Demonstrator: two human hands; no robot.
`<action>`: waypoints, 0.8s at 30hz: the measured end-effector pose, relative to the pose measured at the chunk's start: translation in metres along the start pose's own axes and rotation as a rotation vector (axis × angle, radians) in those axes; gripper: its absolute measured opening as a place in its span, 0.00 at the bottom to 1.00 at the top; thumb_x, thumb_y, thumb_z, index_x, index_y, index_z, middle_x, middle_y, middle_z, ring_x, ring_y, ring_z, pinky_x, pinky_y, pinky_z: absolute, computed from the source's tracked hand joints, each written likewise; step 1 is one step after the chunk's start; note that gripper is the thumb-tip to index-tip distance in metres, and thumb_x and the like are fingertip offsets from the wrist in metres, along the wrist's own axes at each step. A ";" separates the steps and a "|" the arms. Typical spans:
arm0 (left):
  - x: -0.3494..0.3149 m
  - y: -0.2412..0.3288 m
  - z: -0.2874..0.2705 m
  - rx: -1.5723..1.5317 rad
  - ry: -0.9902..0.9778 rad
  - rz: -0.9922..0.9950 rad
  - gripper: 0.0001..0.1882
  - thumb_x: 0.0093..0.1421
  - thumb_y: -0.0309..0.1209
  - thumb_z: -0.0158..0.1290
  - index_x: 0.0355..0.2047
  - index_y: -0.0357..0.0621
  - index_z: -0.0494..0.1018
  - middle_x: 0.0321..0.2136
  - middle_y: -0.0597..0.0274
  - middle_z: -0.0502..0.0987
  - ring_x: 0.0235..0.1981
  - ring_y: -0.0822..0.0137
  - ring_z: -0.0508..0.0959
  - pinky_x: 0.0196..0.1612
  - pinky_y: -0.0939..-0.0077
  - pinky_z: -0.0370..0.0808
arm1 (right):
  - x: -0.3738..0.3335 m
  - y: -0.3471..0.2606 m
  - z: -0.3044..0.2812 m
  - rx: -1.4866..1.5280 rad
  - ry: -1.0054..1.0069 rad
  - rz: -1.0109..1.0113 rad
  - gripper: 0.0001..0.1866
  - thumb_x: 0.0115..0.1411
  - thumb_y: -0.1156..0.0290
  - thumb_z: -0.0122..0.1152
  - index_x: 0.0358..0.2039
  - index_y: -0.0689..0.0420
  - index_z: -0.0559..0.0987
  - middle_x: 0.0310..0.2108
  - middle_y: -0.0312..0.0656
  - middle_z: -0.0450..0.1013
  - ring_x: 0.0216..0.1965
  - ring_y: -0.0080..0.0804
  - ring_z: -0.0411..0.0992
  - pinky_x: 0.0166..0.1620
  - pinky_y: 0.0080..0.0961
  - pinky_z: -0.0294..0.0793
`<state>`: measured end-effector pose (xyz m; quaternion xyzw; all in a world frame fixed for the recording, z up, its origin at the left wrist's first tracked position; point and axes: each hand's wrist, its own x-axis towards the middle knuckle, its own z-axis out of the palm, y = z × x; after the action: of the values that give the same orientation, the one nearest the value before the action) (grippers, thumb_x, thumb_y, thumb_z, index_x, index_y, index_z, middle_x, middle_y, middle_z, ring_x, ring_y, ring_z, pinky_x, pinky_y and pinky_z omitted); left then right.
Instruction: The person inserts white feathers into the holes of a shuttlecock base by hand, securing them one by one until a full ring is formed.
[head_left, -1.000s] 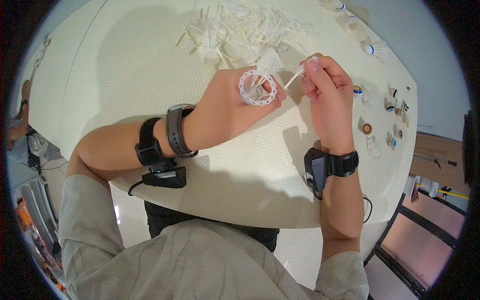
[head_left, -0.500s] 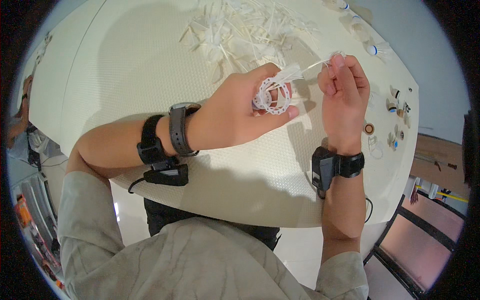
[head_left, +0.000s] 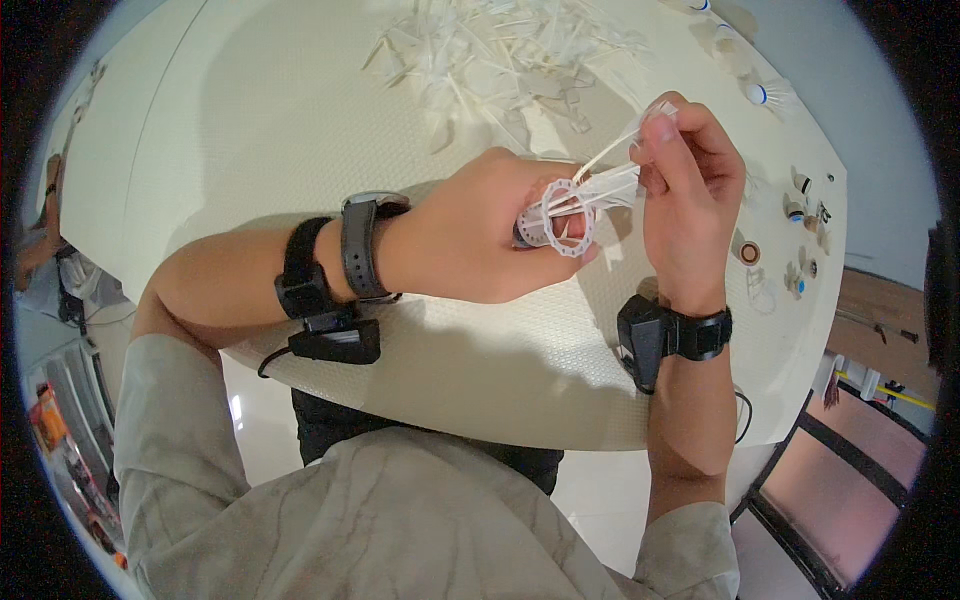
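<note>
My left hand (head_left: 480,235) grips a small white ring-shaped holder (head_left: 562,222) with holes around its rim, held just above the table. A few white feathers stand in the ring. My right hand (head_left: 690,195) pinches one white feather (head_left: 615,148) by its upper end, its quill reaching down to the ring. The two hands are close together, almost touching. Both wrists wear black bands with small black devices.
A loose pile of white feathers (head_left: 500,55) lies on the cream round table (head_left: 250,130) beyond my hands. Small caps, rings and shuttlecock parts (head_left: 800,230) are scattered at the right edge. The table's near edge curves below my forearms; floor lies beyond.
The ring in my left hand has tilted and shifted slightly right and down. My right hand has moved up with the feather, now held more upright toward the ring.
</note>
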<state>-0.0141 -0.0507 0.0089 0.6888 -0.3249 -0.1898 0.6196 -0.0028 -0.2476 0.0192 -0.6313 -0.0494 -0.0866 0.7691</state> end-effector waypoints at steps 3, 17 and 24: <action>-0.001 -0.002 0.000 0.004 0.009 0.022 0.08 0.59 0.26 0.61 0.30 0.41 0.71 0.21 0.71 0.70 0.22 0.79 0.66 0.26 0.79 0.64 | 0.000 -0.001 0.000 -0.013 -0.031 -0.028 0.02 0.62 0.75 0.66 0.34 0.58 0.80 0.23 0.26 0.70 0.23 0.12 0.61 0.26 0.14 0.56; -0.001 -0.003 -0.001 -0.061 -0.029 -0.046 0.07 0.59 0.24 0.60 0.34 0.40 0.72 0.26 0.70 0.74 0.28 0.81 0.70 0.31 0.81 0.68 | -0.002 -0.001 -0.005 -0.005 -0.093 -0.032 0.04 0.61 0.76 0.66 0.36 0.60 0.80 0.28 0.27 0.71 0.26 0.12 0.64 0.29 0.12 0.60; 0.000 -0.002 -0.002 -0.080 -0.060 -0.051 0.07 0.59 0.24 0.60 0.36 0.40 0.73 0.27 0.69 0.76 0.29 0.79 0.73 0.33 0.81 0.70 | 0.001 -0.001 -0.009 -0.004 -0.197 -0.138 0.04 0.61 0.79 0.65 0.37 0.62 0.80 0.33 0.33 0.74 0.32 0.16 0.68 0.34 0.14 0.65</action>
<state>-0.0126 -0.0492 0.0070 0.6655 -0.3181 -0.2390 0.6315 -0.0024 -0.2567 0.0187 -0.6336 -0.1681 -0.0768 0.7513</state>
